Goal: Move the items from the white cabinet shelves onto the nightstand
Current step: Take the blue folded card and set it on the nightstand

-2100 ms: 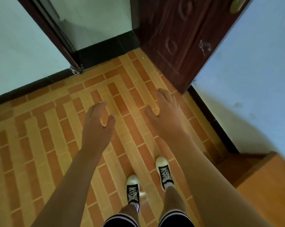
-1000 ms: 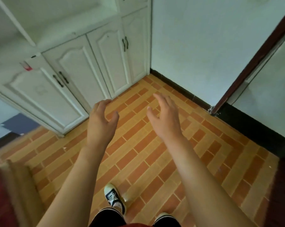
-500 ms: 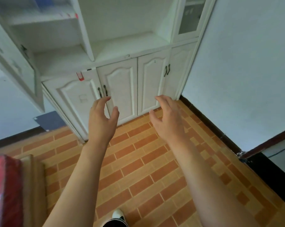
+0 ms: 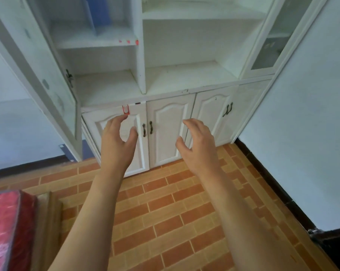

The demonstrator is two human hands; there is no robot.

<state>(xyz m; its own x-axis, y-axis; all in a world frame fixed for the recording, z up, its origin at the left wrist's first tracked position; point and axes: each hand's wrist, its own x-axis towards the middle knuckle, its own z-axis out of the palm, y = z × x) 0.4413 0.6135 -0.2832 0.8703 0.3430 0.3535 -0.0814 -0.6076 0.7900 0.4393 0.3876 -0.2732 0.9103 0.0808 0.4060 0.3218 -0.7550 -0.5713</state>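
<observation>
The white cabinet [image 4: 184, 79] fills the upper half of the view, with open shelves above shut lower doors. A blue upright item [image 4: 99, 10] stands on the upper left shelf, partly behind a glass door. My left hand [image 4: 117, 145] and my right hand [image 4: 199, 144] hang in the air in front of the lower doors, fingers loosely curved, holding nothing. The nightstand is not in view.
An open glass door [image 4: 48, 75] swings out at the left. A small red clip [image 4: 125, 110] hangs on the edge above the lower left door. A red mattress on a wooden frame [image 4: 7, 227] sits at the lower left. A wall [image 4: 302, 133] closes the right side.
The view has swung from the doorway across the floor to face the cabinet, which now looks closer and higher in the frame. Both hands stay empty in front of me.
</observation>
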